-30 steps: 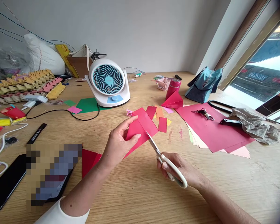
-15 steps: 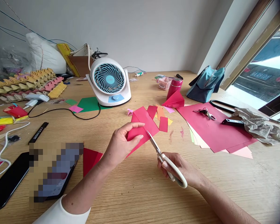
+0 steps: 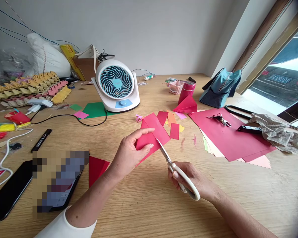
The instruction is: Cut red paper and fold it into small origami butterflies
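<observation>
A folded piece of red paper [image 3: 154, 127] is pinched between the thumb and fingers of my left hand [image 3: 132, 147], held a little above the table. My right hand [image 3: 188, 178] grips the white-handled scissors [image 3: 186, 178], whose blades point up and left. The blade tips meet the paper's lower right edge; whether they are cutting into it I cannot tell. Small cut pieces lie just beyond the paper: a red rectangle [image 3: 174, 131], an orange strip [image 3: 171, 118] and yellow scraps. A darker red folded paper [image 3: 96, 169] lies to the left of my left forearm.
A white fan [image 3: 116, 84] stands at the back, near green paper [image 3: 95, 110]. To the right are large red sheets [image 3: 228, 140] with keys [image 3: 222, 120], a crumpled cloth [image 3: 279, 132], a red bottle [image 3: 186, 91] and a blue bag [image 3: 221, 89]. Phones [image 3: 12, 188] and a marker [image 3: 41, 140] lie left.
Both hands, the red paper and the scissors hold nearly the same place. The camera view has shifted very slightly.
</observation>
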`<state>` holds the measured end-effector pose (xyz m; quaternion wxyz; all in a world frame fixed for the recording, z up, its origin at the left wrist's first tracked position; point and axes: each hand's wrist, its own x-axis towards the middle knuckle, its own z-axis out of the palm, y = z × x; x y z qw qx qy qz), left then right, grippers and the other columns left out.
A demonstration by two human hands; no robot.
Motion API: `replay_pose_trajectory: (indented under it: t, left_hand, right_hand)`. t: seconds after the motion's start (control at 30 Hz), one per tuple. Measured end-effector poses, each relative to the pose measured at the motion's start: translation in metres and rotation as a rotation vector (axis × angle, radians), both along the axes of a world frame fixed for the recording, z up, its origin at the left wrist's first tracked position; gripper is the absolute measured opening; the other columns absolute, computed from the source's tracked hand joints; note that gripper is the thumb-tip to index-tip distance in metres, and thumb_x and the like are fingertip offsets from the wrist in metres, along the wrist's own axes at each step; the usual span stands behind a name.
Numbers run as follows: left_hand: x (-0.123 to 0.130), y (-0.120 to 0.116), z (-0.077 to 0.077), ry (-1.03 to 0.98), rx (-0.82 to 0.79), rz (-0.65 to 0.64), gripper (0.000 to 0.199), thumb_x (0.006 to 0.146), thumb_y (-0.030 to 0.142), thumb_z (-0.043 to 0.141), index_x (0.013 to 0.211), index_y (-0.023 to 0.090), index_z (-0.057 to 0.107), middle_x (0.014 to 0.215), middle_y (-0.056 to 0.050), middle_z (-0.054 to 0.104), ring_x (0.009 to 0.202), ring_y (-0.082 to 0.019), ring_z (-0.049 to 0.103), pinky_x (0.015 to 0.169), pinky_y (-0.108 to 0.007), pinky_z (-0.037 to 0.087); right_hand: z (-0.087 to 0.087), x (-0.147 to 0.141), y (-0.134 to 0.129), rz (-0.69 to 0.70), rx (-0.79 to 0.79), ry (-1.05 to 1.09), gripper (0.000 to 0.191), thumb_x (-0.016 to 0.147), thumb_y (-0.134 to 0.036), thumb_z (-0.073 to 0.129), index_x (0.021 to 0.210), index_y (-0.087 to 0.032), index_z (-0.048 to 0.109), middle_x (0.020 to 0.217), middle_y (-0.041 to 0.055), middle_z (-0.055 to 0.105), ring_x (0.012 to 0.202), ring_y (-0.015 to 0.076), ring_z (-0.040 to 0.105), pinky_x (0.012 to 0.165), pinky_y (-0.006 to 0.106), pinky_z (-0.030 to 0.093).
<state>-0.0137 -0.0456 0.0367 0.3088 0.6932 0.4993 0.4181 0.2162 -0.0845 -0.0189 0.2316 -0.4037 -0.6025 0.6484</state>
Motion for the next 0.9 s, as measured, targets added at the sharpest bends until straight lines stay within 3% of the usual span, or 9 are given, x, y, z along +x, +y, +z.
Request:
replay_pose_trajectory:
  t: [0.33, 0.7, 0.9]
  left_hand:
    - [0.0005, 0.0013, -0.0015, -0.027, -0.030, -0.004, 0.051, 0.082, 0.018, 0.067, 0.133, 0.026, 0.062, 0.136, -0.002, 0.065, 0.129, -0.026, 0.058, 0.105, -0.037, 0.051]
    - [-0.0012, 0.0042, -0.0074, -0.099, -0.084, -0.037, 0.061, 0.083, 0.021, 0.067, 0.142, 0.027, 0.052, 0.133, -0.006, 0.067, 0.106, -0.023, 0.069, 0.090, -0.036, 0.057]
    - [-0.0013, 0.0027, -0.0042, -0.097, -0.077, -0.041, 0.060, 0.083, 0.021, 0.067, 0.141, 0.027, 0.053, 0.138, -0.006, 0.063, 0.111, -0.024, 0.068, 0.093, -0.035, 0.056]
  right_hand:
    - [0.0003, 0.0000, -0.0003, -0.004, 0.003, -0.011, 0.058, 0.084, -0.075, 0.055, 0.082, -0.017, 0.054, 0.066, 0.0002, 0.053, 0.054, 0.0104, 0.045, 0.050, 0.025, 0.033]
    - [0.0025, -0.0025, 0.0000, -0.028, 0.004, 0.012, 0.058, 0.081, -0.075, 0.057, 0.080, -0.017, 0.053, 0.063, -0.0015, 0.051, 0.054, 0.0105, 0.042, 0.050, 0.026, 0.031]
    - [0.0043, -0.0027, -0.0014, -0.022, 0.008, 0.018, 0.058, 0.082, -0.075, 0.057, 0.080, -0.017, 0.053, 0.063, -0.0017, 0.050, 0.055, 0.0103, 0.042, 0.052, 0.025, 0.031]
